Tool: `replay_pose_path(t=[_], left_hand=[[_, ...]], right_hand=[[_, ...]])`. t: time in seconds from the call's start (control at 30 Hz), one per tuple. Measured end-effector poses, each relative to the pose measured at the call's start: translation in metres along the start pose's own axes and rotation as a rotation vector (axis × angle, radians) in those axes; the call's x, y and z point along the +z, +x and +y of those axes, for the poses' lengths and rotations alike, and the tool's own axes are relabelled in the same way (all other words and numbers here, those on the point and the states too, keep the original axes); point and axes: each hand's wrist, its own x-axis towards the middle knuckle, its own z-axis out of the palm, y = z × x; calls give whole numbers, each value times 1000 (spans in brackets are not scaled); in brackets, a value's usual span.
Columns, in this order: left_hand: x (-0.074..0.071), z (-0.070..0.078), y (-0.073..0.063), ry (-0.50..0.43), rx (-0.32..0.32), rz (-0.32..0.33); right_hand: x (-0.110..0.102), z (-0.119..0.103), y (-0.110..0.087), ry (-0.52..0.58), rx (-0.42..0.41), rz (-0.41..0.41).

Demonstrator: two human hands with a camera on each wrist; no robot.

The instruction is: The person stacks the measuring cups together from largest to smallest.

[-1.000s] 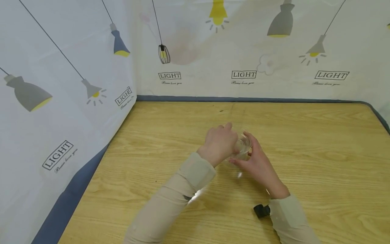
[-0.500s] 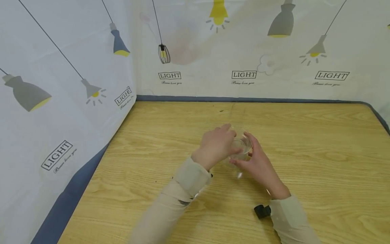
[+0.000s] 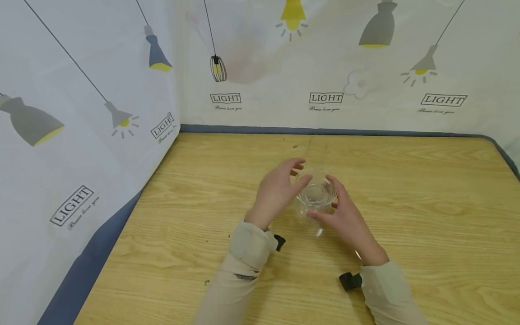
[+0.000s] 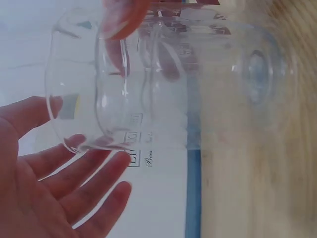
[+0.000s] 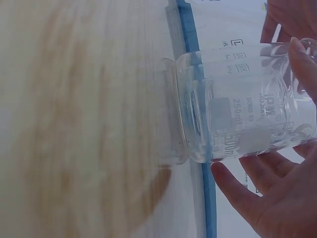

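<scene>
A clear glass beaker (image 3: 304, 213) stands upright on the table, with smaller clear glassware (image 3: 316, 194) nested inside it. Printed white volume marks show on the beaker (image 5: 233, 121) in the right wrist view. My right hand (image 3: 349, 221) holds its right side, thumb in front and fingers curled round the back. My left hand (image 3: 276, 187) is at the upper left of the rim with nothing gripped, its thumb over the rim. In the left wrist view, the spread fingers of that left hand (image 4: 54, 183) lie right at the beaker's rim (image 4: 48, 99).
The wood-grain table (image 3: 195, 180) has a dark blue edge strip (image 3: 260, 131) along its back and left. White sheeting (image 3: 264, 108) printed with lamps hangs behind and at the left. Black mounts sit at both wrists, the right mount (image 3: 350, 281) close over the table.
My left hand has drawn back leftward from over the beaker's mouth, its thumb and fingers parting. More of the nested glass shows now. My right hand keeps its hold in the same place.
</scene>
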Motion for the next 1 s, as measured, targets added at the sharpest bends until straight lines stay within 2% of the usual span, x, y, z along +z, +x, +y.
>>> replay_pose_path(t=[0.17,0.27,0.43,0.67,0.87,1.0], left_hand=[[5,-13,0,-274,-46,75],[9,-20,-1,-425,-41,138],[17,-28,0,-544,-14,213],[34,-29,0,-686,-49,200],[43,-29,-4,-736,32,116],[39,-24,-11,-760,75,91]], right_hand=[[2,0,3,19,-6,14],[2,-1,4,25,-5,13],[2,-2,5,13,-5,14],[1,-1,6,4,-9,20],[-2,-1,2,0,-4,8],[-2,-1,2,5,-14,0]])
